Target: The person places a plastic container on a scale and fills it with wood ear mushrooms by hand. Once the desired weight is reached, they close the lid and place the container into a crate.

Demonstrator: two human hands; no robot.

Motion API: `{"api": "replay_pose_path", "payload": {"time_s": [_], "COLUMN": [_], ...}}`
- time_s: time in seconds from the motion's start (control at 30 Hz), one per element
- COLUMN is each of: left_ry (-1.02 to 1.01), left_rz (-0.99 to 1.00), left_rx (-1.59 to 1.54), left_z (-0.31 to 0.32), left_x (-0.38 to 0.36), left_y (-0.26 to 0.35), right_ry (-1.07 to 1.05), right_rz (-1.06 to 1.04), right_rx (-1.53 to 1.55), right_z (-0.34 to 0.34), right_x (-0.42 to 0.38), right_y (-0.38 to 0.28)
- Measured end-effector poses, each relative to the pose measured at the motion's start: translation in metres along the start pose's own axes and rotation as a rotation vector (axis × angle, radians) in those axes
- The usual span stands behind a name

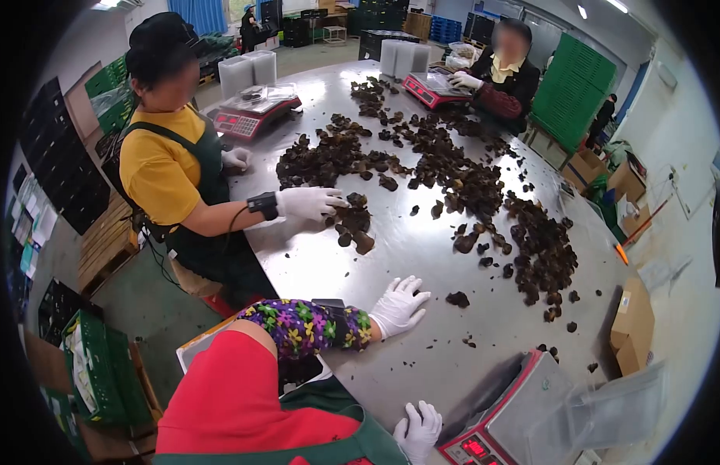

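My left hand [400, 308], in a white glove, rests on the metal table [352, 275] with fingers spread and nothing in them. A single dark piece of wood ear mushroom [457, 299] lies just beyond its fingertips. Lower down, my right hand [419, 430], also gloved, is at the table's near edge beside a red digital scale [484, 442]. Its fingers are slightly bent and apart, with nothing visible in them. On the scale's metal pan is a clear plastic container [608, 411]. A long heap of wood ear mushrooms [542, 248] spreads across the table's middle and right.
At left, a co-worker's gloved hand [312, 203] touches a small mushroom pile [353, 225]. Another person [503, 74] works at a far scale [433, 89]. A second scale [255, 108] and stacked plastic containers [247, 71] stand back left. A cardboard box [631, 325] sits along the right edge.
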State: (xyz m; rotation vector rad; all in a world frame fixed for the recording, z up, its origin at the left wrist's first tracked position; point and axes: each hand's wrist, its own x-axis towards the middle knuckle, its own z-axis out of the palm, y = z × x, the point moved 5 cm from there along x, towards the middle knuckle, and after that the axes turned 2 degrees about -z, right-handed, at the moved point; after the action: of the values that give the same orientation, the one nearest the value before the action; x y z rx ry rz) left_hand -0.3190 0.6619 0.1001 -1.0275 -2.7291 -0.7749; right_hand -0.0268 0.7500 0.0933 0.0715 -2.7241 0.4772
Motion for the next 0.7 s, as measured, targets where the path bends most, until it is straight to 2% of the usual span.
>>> {"api": "replay_pose_path", "payload": {"time_s": [0.3,0.37,0.43,0.5,0.53,0.6,0.67,0.7], "left_ry": [-0.015,-0.015,-0.139,0.028,0.083,0.100,0.238,0.172], "left_rz": [-0.008,0.015,0.013,0.018,0.045,0.083,0.204,0.091], "left_rx": [-0.006,-0.018,-0.187,-0.115,-0.167,-0.055,0.115,0.192], "left_z": [0.001,-0.009,-0.025,-0.033,-0.050,-0.080,-0.133,-0.160], "left_x": [0.000,0.001,0.008,0.014,0.024,0.053,0.088,0.107], "left_y": [-0.003,0.000,-0.002,-0.018,-0.026,-0.053,-0.065,-0.065], "right_ry": [-0.056,-0.043,-0.034,-0.067,-0.063,-0.104,-0.168,-0.212], "right_rz": [0.038,0.131,0.166,0.175,0.201,0.142,0.193,0.189], "right_rx": [-0.005,0.070,0.051,-0.016,-0.025,-0.071,-0.020,-0.016], "right_z": [0.000,-0.004,-0.010,-0.018,-0.020,-0.020,-0.024,-0.024], "right_x": [-0.002,0.003,0.005,-0.003,-0.009,-0.017,-0.019,-0.020], "right_y": [0.002,0.000,-0.006,-0.011,-0.011,-0.012,-0.013,-0.012]}}
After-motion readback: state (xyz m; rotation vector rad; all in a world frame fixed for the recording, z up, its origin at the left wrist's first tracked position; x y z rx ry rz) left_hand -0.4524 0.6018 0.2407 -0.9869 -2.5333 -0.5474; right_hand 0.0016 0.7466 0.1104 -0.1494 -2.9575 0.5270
